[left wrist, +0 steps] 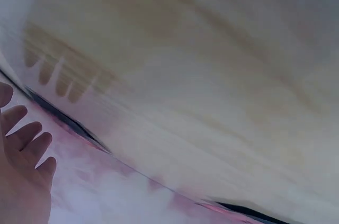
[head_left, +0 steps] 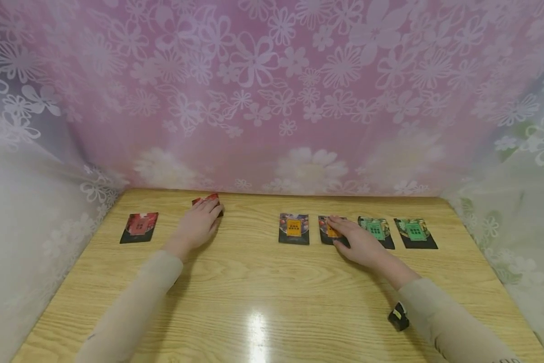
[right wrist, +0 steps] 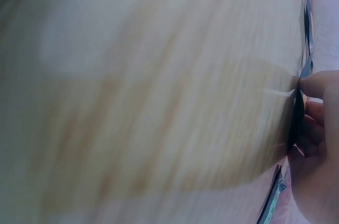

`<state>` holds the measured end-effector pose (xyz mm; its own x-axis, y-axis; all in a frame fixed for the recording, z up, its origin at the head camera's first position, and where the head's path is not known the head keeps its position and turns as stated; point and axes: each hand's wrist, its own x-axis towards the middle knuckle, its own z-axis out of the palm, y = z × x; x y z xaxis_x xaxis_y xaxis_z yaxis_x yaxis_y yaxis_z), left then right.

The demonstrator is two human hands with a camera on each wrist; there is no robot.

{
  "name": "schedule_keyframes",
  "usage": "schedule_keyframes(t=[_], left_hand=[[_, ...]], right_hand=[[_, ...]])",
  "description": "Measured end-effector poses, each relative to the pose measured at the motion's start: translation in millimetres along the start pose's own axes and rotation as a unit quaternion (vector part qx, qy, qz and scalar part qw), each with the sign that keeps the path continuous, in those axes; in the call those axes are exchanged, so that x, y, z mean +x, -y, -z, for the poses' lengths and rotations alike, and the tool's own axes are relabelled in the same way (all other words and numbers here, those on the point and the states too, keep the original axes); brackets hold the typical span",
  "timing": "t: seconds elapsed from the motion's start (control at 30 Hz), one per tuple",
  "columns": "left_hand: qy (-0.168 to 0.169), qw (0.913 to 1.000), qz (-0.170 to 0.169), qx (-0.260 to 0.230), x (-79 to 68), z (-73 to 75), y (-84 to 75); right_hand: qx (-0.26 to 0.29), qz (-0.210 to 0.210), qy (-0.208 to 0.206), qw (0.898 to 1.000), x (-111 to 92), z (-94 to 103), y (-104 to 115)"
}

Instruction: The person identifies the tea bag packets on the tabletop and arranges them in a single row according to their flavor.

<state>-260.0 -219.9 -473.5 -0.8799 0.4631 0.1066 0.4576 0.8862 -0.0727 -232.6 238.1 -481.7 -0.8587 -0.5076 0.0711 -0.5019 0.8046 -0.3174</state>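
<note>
My left hand (head_left: 199, 222) lies over a red-and-black packet (head_left: 214, 197) near the table's back edge, covering most of it. In the left wrist view its fingers are loosely spread beside that packet (left wrist: 69, 121), which is seen edge-on. My right hand (head_left: 358, 239) holds a dark packet with an orange label (head_left: 324, 234), its fingers across the top and thumb at the near edge. The right wrist view shows this packet (right wrist: 296, 121) between the fingertips. A matching orange-labelled packet (head_left: 294, 229) lies just left of it.
Another red packet (head_left: 138, 228) lies at the far left. Two green-labelled packets (head_left: 415, 233) lie right of my right hand. A small black object (head_left: 399, 317) sits by the right sleeve. Floral curtain (head_left: 290, 101) hangs behind and beside the wooden table (head_left: 253, 282).
</note>
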Motion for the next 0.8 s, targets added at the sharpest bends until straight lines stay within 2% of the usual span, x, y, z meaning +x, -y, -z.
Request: schedule_keyframes(t=[0.17,0.33,0.6,0.8], left_hand=[[0.026,0.9991,0.029,-0.016,-10.1,0.2,19.7],[0.034,0.9984,0.044,-0.012,-18.7,-0.9,32.9],[0.063,0.9968,0.049,-0.008,-20.9,-2.4,38.0],[0.078,0.9960,0.042,-0.015,-18.3,-4.3,32.6]], right_hand=[[-0.002,-0.004,0.006,1.000,-0.7,1.8,1.0],[-0.003,-0.006,0.006,1.000,-0.7,1.5,0.2],[0.002,-0.002,0.005,1.000,-0.1,1.1,0.2],[0.003,0.000,0.007,1.000,-0.7,1.3,-0.3]])
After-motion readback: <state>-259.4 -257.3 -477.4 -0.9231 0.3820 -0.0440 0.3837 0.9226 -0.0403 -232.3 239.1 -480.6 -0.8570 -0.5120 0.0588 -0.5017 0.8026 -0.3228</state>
